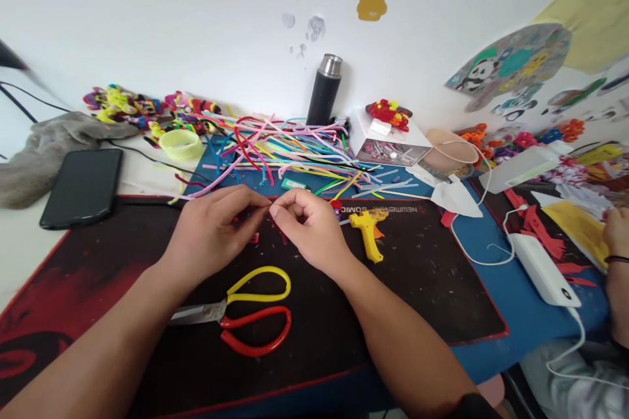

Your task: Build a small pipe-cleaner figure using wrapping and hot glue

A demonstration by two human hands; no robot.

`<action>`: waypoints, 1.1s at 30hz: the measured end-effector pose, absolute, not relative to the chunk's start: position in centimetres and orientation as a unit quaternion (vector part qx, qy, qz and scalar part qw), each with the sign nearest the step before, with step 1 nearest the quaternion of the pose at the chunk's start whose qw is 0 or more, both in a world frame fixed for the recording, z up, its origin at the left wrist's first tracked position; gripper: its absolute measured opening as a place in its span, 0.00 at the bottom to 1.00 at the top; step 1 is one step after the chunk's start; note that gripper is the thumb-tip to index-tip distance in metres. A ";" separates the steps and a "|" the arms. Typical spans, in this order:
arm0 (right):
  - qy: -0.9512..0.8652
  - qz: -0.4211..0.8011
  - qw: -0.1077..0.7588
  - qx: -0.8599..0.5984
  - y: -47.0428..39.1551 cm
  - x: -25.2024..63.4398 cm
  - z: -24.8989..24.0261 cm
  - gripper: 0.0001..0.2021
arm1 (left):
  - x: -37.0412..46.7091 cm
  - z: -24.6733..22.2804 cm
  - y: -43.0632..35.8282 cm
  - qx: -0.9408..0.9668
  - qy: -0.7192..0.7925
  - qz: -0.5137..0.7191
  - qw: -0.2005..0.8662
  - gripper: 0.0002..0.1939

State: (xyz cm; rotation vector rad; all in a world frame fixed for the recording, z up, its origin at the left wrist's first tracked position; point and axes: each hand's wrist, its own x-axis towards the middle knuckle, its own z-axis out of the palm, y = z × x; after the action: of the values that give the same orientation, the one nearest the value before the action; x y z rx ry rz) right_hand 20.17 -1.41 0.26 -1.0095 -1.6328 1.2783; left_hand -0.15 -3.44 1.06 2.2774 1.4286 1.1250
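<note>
My left hand (213,226) and my right hand (312,229) meet fingertip to fingertip above the black mat. Both are closed in a pinch, and whatever sits between the fingers is too small and hidden to name. Below them on the mat lie scissors (255,314) with one yellow and one red handle, blades pointing left under my left forearm. A yellow glue gun (366,230) rests just right of my right hand. Small red scraps (254,237) show beneath my fingers.
Behind my hands spreads a heap of colourful pipe cleaners (289,150). A black thermos (324,91) stands by the wall near a white box (388,137). Left are a phone (81,186) and yellow bowl (181,144); right, a white power bank (543,268) and another person's hand (616,232).
</note>
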 end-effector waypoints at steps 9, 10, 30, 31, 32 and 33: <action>-0.624 0.527 0.412 -0.403 -0.9 20.8 0.5 0.09 | -0.1 2.0 -3.5 0.699 0.511 0.398 0.304 0.13; -0.626 0.527 0.410 -0.403 -0.9 20.7 0.5 0.09 | -0.2 2.1 -3.4 0.687 0.513 0.400 0.323 0.15; -0.676 0.505 0.358 -0.399 -1.4 20.7 0.6 0.07 | -1.5 2.6 -2.7 0.592 0.516 0.347 0.513 0.22; -0.681 0.497 0.358 -0.401 -1.4 20.7 0.5 0.07 | -1.5 2.6 -2.7 0.591 0.515 0.344 0.517 0.21; -0.686 0.488 0.359 -0.403 -1.4 20.6 0.4 0.07 | -1.5 2.7 -2.6 0.591 0.514 0.341 0.520 0.20; -0.691 0.480 0.360 -0.403 -1.4 20.6 0.3 0.06 | -1.5 2.7 -2.6 0.592 0.513 0.338 0.521 0.20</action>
State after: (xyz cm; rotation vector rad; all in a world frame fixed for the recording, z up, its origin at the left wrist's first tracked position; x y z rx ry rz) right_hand 20.61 -1.45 0.30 -1.0397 -1.7805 1.2381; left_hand -1.53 -2.61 2.70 1.4183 1.2292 0.8106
